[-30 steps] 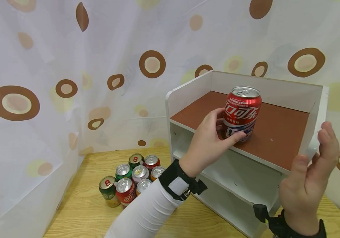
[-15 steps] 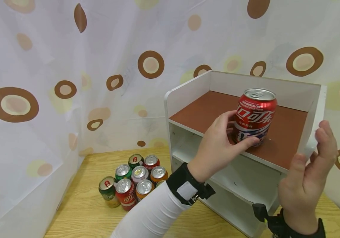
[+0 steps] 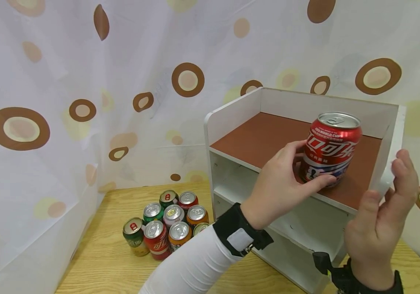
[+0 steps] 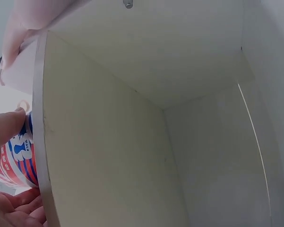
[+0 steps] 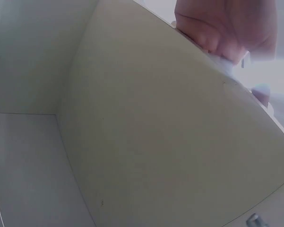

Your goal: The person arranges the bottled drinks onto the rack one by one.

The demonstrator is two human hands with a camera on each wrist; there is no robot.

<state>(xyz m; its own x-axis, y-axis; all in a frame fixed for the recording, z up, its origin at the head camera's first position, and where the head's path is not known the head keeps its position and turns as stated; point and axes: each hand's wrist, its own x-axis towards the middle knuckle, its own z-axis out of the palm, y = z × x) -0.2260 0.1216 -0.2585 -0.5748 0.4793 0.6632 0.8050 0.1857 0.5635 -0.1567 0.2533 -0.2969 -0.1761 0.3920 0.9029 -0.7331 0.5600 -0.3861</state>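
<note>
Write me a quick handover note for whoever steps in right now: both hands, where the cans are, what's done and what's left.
Left hand grips the red cola can, upright on the white rack's brown top shelf, near its right end.
Right hand holds the rack's right side panel.
Done: one can up on the shelf.
Left: release it; nine or so cans stand clustered on the table.

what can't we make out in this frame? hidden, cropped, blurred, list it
- Red can: head view, the left hand covers its lower left side and base, so contact with the shelf unit is unclear. Left wrist view shows only a sliver past a white panel.
- Right hand: its fingertips are behind the unit's side panel; right wrist view is blurred.
- Cans on the table: the sleeve hides part of the nearest ones.
</note>
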